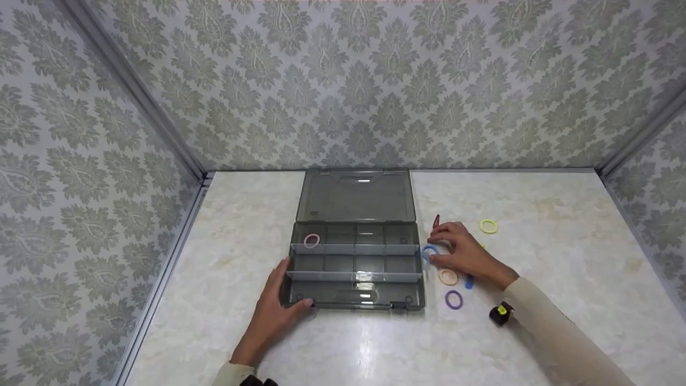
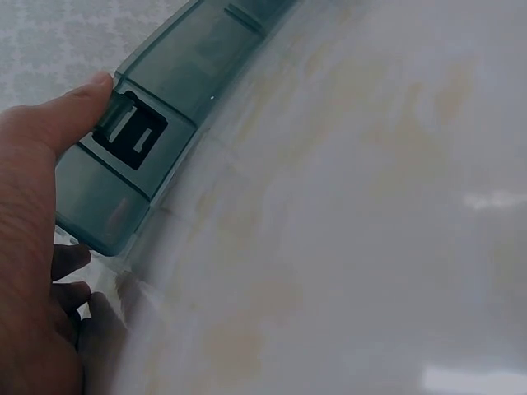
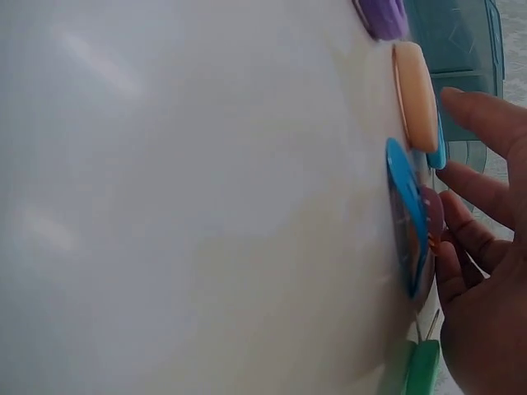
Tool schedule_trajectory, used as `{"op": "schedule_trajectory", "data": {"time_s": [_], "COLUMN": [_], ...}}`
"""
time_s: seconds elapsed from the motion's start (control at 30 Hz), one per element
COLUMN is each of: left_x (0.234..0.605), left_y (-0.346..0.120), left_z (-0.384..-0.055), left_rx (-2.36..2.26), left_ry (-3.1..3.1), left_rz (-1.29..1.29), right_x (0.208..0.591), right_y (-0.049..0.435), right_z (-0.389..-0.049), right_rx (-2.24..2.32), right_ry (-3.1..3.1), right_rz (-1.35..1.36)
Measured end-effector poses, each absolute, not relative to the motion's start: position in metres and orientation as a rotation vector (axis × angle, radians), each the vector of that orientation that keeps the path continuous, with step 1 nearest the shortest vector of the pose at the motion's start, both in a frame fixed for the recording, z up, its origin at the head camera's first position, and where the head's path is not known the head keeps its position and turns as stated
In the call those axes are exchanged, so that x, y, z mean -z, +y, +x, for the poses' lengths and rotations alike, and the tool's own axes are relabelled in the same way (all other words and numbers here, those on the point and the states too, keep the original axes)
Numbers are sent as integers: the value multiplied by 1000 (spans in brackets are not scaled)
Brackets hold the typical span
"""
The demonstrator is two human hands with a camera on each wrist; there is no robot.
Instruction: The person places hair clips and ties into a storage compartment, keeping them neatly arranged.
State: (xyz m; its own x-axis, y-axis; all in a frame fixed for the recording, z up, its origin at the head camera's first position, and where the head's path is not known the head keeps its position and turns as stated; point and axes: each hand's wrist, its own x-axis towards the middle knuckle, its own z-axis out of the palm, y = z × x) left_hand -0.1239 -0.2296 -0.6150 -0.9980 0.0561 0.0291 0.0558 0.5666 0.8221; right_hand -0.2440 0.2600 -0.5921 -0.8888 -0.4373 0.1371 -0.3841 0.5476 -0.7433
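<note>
Beige sleeves [image 1: 560, 332] come nearest in the head view, where the right hand [image 1: 465, 254] curls thumb and fingers about a light blue ring [image 1: 424, 251], slim and open-centred. Left of that hand lies an open, smoky translucent box [image 1: 370, 262], its corner bracketed by the widely spread left hand [image 1: 272, 305]. Left wrist view: that thumb touches beside a black latch [image 2: 132, 136]. Right wrist view: a glossy peach ring [image 3: 417, 99] near the thumb partly hides the blue one.
</note>
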Motion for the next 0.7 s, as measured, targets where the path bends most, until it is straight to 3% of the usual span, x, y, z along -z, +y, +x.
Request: {"op": "schedule_trajectory", "data": {"time_s": [0.7], "left_x": [615], "left_y": [-229], "left_z": [-125], "left_rx": [-1443], "left_ry": [2787], "left_rz": [77], "right_x": [600], "right_y": [263], "right_z": [-242], "right_rx": [1270], "right_ry": [2718], "right_rz": [-770]}}
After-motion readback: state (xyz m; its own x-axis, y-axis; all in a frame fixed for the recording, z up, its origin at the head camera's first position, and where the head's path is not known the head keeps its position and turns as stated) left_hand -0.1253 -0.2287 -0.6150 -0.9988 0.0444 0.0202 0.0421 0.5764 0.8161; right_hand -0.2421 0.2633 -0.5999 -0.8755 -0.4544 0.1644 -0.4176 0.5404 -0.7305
